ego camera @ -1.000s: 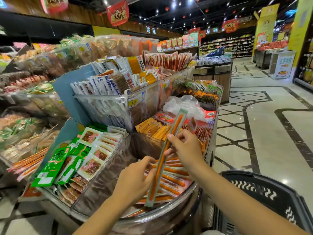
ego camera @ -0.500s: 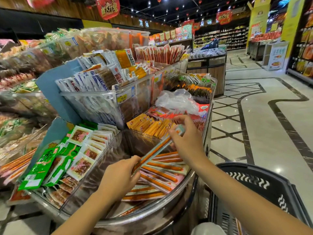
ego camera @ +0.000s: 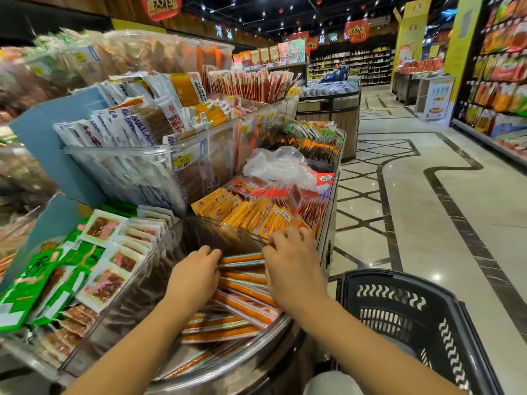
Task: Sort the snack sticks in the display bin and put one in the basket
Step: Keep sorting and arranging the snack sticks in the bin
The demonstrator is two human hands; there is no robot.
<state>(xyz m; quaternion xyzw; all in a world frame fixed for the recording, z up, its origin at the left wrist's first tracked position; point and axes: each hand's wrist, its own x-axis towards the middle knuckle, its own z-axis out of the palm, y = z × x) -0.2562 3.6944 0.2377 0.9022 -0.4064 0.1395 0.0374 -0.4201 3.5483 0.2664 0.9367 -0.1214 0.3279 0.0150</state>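
A person is standing at a shop display and reaching both bare hands into a clear display bin (ego camera: 134, 295) at the front. Long orange snack sticks (ego camera: 245, 290) in see-through wrappers are lying flat in the bin in a loose stack, running left to right between the hands. The left hand (ego camera: 196, 276) is resting palm down at the left ends of the sticks, its fingers curling onto them. The right hand (ego camera: 293, 266) is lying over the right ends, fingers bending down near the bin's far wall. Whether either hand is pinching a stick cannot be told. A black plastic basket (ego camera: 385, 276) is sitting low on the right, just beside the bin. Yellow packets (ego camera: 245, 212) are standing just behind the bin, and green packets (ego camera: 42, 280) are lying to its left.
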